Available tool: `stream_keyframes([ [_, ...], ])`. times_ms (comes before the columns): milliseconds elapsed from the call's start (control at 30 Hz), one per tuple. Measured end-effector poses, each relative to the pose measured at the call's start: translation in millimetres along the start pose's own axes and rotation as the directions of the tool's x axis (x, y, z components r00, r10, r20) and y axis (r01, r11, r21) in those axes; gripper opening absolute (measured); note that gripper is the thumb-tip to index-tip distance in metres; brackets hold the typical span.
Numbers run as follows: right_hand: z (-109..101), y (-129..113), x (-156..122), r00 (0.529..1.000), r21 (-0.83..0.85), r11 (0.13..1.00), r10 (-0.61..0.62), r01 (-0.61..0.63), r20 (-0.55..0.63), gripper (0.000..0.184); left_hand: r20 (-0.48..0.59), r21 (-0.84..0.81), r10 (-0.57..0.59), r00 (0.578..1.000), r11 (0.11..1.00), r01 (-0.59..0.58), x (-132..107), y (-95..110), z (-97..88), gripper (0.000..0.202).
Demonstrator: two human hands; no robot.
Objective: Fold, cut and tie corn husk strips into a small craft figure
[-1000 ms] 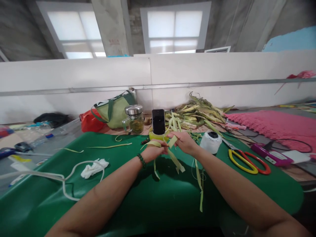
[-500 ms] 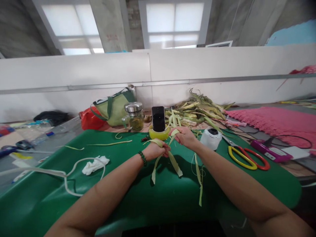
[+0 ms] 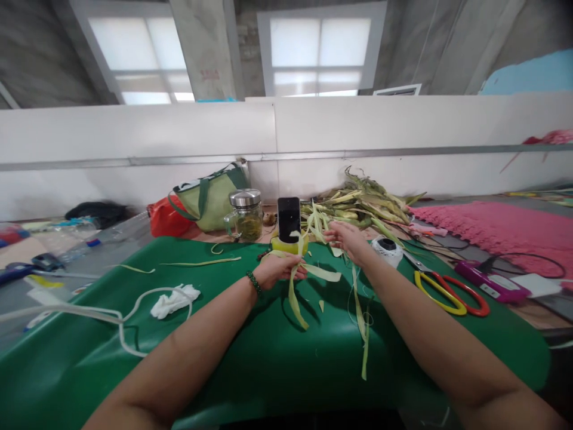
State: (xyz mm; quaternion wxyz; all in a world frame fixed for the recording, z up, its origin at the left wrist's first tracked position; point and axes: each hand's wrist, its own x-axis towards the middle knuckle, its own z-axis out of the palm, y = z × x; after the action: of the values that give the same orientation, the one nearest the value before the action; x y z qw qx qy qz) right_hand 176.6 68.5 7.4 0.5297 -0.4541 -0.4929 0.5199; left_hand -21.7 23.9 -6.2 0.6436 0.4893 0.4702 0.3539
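My left hand, with a green bead bracelet at the wrist, is closed on a bundle of pale green leaf strips that hang down over the green cloth. My right hand is raised a little to the right and farther back. Its fingers pinch the thin upper ends of leaf strips that fan upward. A long loose strip lies on the cloth beneath my right forearm.
A phone stands upright in a yellow holder behind my hands. A pile of corn husks, a glass jar, a green bag, a white thread spool, yellow and red scissors and crumpled tissue lie around.
My right hand has lifted away from the left, up and to the right, drawing strips out. The hanging strips swung and one now lies flat to the right.
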Motion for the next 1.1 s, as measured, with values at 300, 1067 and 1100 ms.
stream_keyframes([
  [300, 17.7, 5.5, -29.1, 0.797, -0.516, 0.842, 0.199, 0.158, 0.570, 0.034, 0.001, 0.021, 0.140, 0.990, 0.990, -0.140, -0.3, 3.4, -0.9, 0.024],
  [1067, 30.6, -1.6, -49.0, 0.831, -0.758, 0.345, -0.283, 0.554, 0.478, 0.017, -0.232, 0.037, 0.315, 0.920, 0.948, -0.315, 13.3, 0.3, 0.7, 0.019],
  [1100, 30.1, -1.7, -48.7, 0.827, -0.751, 0.350, -0.286, 0.560, 0.484, 0.018, -0.233, 0.028, 0.314, 0.920, 0.948, -0.316, 14.0, -0.1, 0.5, 0.019],
])
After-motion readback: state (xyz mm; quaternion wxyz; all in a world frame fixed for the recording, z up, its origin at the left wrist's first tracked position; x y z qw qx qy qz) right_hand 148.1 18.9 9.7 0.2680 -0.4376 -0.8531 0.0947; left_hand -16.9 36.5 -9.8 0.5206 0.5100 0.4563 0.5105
